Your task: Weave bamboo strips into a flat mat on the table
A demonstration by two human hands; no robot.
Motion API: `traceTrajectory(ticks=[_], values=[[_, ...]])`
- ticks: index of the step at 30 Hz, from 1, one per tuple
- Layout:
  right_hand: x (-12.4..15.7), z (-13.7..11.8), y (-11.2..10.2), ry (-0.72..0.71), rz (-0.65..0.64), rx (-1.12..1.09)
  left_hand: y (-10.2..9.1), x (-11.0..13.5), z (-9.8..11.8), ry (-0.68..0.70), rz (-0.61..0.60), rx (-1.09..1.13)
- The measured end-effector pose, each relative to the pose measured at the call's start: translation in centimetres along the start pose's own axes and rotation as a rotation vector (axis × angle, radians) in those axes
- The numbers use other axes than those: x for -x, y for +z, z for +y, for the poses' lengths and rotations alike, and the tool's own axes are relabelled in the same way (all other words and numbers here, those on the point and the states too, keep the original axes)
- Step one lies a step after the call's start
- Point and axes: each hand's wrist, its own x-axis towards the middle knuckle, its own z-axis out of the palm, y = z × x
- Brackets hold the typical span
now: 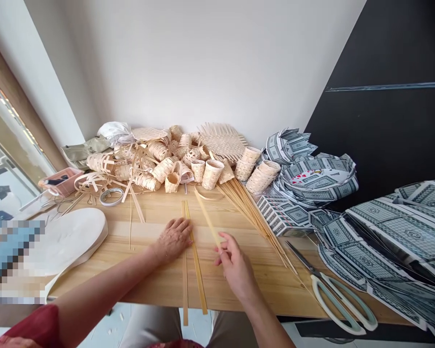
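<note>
We pinch 1 pale strip (207,215) between thumb and fingers of our right hand (235,263), slanting away over the table (148,285). Our left hand (174,239) lies flat, fingers close together, on 2 yellowish strips (197,270) just beside it. Beyond, we see woven baskets (212,175) heaped near the wall (203,63); rightward, a strip bundle (252,209), scissors (316,273) and playing-card pieces (377,227).

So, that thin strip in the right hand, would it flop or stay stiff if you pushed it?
The strip would probably be springy, not floppy: it sticks out straight from the right hand. It's likely very light, being so thin and narrow. It probably wouldn't roll, since it looks flat.
</note>
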Motion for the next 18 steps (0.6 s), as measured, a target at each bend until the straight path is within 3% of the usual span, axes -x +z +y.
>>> traceTrajectory(ticks=[7,18], values=[[-0.5,0.0,-2.5,-0.010,0.107,0.142,-2.0,-2.5,-0.9,-0.062,-0.008,0.003],[1.8,2.0,-5.9,0.045,0.157,0.129,0.3,-5.9,-0.7,-0.151,-0.064,0.192]])
